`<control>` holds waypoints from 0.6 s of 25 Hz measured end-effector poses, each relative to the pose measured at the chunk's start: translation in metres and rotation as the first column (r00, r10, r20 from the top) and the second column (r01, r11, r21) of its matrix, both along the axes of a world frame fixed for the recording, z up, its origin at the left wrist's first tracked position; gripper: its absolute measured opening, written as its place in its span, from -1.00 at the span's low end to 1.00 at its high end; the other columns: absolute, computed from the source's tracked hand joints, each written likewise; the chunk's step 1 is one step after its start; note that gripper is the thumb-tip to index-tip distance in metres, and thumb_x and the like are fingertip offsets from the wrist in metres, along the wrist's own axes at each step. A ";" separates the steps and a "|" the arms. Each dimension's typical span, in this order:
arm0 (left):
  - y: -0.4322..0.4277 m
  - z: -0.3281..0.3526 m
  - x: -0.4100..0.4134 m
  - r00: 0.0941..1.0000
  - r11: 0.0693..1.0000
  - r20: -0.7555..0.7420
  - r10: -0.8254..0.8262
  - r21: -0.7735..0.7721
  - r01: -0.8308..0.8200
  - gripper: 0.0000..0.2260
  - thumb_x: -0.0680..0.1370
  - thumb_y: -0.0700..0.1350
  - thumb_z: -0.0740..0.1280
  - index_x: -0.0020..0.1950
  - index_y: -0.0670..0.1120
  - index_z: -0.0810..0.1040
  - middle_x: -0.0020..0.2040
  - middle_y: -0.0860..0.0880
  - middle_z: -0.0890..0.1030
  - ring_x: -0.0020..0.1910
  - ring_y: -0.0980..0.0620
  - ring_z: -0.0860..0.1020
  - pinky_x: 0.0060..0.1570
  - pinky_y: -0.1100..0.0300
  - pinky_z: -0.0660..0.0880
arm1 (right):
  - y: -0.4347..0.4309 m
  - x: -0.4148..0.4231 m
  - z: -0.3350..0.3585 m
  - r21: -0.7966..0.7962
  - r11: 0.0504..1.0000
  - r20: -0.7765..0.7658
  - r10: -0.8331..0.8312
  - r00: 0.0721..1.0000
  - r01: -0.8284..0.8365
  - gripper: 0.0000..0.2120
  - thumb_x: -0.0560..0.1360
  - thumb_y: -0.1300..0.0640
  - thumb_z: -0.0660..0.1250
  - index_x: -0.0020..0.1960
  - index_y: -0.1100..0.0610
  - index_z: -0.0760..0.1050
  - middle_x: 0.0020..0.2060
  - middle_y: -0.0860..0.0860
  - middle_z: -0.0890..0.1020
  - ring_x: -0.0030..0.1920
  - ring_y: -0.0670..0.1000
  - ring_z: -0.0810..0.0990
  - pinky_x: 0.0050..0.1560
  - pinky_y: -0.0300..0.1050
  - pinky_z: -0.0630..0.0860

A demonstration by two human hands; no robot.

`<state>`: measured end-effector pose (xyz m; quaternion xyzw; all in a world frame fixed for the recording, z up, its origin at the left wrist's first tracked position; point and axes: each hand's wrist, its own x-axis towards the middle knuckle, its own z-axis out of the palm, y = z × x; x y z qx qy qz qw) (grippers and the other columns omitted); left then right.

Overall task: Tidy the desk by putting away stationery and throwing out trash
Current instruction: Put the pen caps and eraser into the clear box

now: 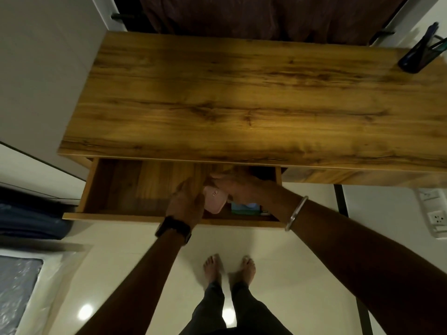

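Note:
The wooden desk [242,97] has its drawer [116,189] pulled out toward me. Both my hands reach into the drawer's right half. My left hand [187,201] and my right hand [238,184] hold a pink pouch [215,200] between them, fingers curled round its sides. A blue-green box [245,208] lies in the drawer just right of the pouch. At the desk's far right corner stands a dark mesh pen holder [420,54] with pens in it.
A white wall panel [48,68] flanks the desk on the left. Dark curtain [266,13] hangs behind it. A power strip [435,213] lies on the floor at right. A plastic-wrapped item [21,286] and dark fabric [29,218] lie at left. My bare feet [229,267] stand on pale tiles.

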<state>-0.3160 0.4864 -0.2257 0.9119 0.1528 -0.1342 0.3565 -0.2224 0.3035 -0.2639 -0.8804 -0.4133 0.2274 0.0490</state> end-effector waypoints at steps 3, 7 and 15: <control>-0.007 -0.027 0.021 0.947 0.993 -0.298 -0.118 -0.061 0.105 -0.54 0.64 0.02 0.28 0.53 -0.04 0.34 0.46 -0.13 0.47 0.36 -0.20 0.49 0.32 -0.09 0.48 | -0.001 0.007 -0.002 0.056 0.998 -0.043 0.038 0.998 -0.035 -0.25 0.53 0.24 0.45 0.60 -0.09 0.21 0.62 -0.01 0.27 0.49 0.10 0.42 0.45 0.10 0.45; -0.017 -0.041 0.022 0.963 0.998 -0.264 -0.058 -0.007 0.058 -0.59 0.59 0.04 0.38 0.42 0.00 0.48 0.30 -0.09 0.59 0.23 -0.15 0.57 0.21 -0.07 0.55 | -0.009 0.012 -0.013 0.040 0.999 -0.138 0.009 0.990 -0.004 -0.31 0.56 0.30 0.40 0.58 -0.08 0.29 0.61 0.04 0.29 0.53 0.14 0.39 0.48 0.15 0.42; -0.006 -0.046 0.020 0.910 0.957 -0.299 -0.286 -0.134 0.257 -0.58 0.55 0.16 0.40 0.34 0.01 0.52 0.27 -0.06 0.63 0.08 -0.03 0.57 0.06 0.05 0.55 | -0.020 -0.022 0.019 0.225 0.866 -0.259 -0.388 0.885 0.446 -0.36 0.57 0.30 0.33 0.57 -0.10 0.32 0.57 -0.01 0.37 0.54 0.01 0.33 0.49 0.03 0.42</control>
